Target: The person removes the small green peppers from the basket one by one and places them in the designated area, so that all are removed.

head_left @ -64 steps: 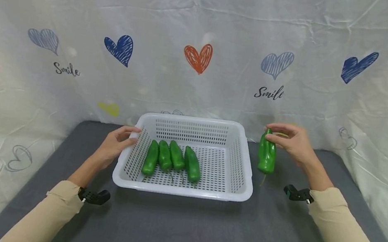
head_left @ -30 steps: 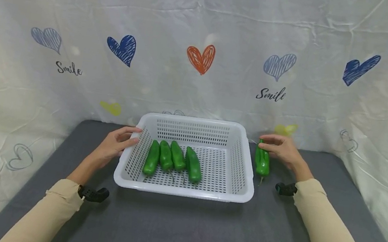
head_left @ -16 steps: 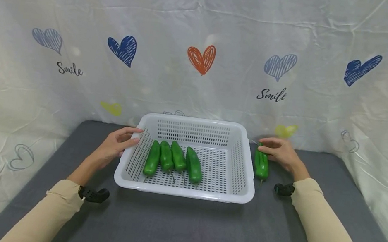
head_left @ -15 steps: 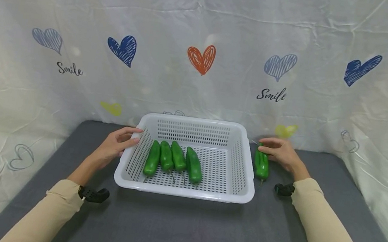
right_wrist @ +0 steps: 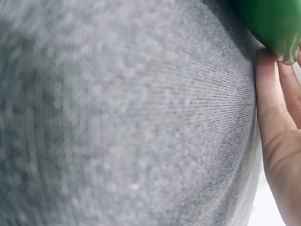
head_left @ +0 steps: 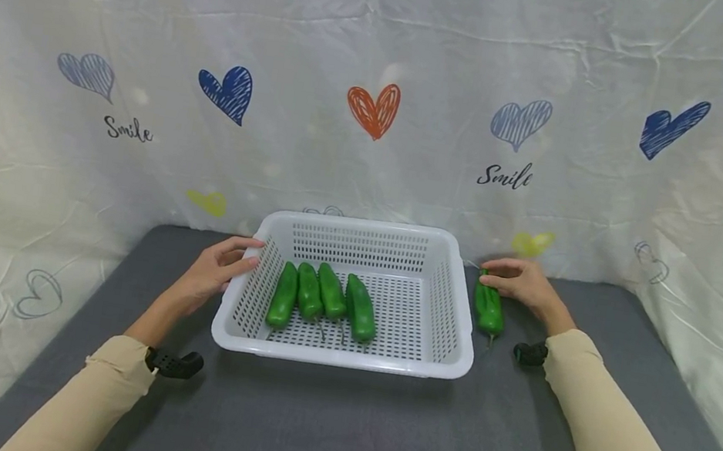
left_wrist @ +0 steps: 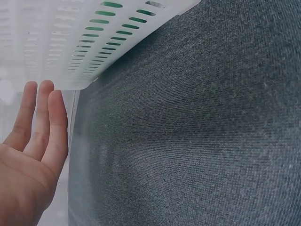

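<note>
A white perforated basket (head_left: 341, 359) sits mid-table with several green peppers (head_left: 322, 298) lying side by side in its left half. Another green pepper (head_left: 488, 315) lies on the grey mat just right of the basket. My right hand (head_left: 493, 272) holds that pepper's far end between thumb and fingers. In the right wrist view the pepper (right_wrist: 273, 19) shows at the top right, against my right hand's fingers (right_wrist: 280, 141). My left hand (head_left: 245, 253) rests with straight fingers against the basket's left rim. The left wrist view shows those fingers (left_wrist: 33, 141) below the basket wall (left_wrist: 84, 42).
The grey mat (head_left: 331, 431) covers the table. A white cloth with hearts (head_left: 378, 111) hangs close behind and at both sides. Black wrist camera mounts (head_left: 175, 364) sit at my cuffs.
My right hand has lowered the pepper from the air down onto the mat beside the basket's right wall. The left hand and the basket have stayed put.
</note>
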{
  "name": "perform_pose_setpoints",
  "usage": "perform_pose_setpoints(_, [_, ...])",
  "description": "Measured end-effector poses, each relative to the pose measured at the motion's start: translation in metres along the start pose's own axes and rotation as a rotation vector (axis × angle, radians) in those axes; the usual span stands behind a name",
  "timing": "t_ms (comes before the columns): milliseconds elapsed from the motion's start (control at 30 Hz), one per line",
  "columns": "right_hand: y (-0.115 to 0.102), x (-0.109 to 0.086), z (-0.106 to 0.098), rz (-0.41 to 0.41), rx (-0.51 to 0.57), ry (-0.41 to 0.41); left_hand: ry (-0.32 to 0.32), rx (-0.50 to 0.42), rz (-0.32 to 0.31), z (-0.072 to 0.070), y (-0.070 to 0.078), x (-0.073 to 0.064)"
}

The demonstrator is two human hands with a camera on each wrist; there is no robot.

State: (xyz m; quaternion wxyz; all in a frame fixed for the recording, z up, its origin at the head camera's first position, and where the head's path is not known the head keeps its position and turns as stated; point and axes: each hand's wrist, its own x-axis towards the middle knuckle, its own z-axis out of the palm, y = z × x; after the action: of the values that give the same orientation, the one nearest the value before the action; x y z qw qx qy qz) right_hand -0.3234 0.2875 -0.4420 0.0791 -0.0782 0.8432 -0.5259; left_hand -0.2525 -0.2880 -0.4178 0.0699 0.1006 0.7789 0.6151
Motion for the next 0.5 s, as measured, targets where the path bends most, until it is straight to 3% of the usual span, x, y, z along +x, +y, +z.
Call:
perform_pose_setpoints(233, [-0.0006,-0.0019,-0.0026,-0.014,-0.031,-0.012,-0.004,0.01,-0.004,0.0019,0.0022,-0.0008])
perform_pose_setpoints(500, [0.0016,-0.0054,-0.0068,-0.033,0.042,-0.052,-0.001,0.004,-0.001,0.0025,0.0018,-0.0018])
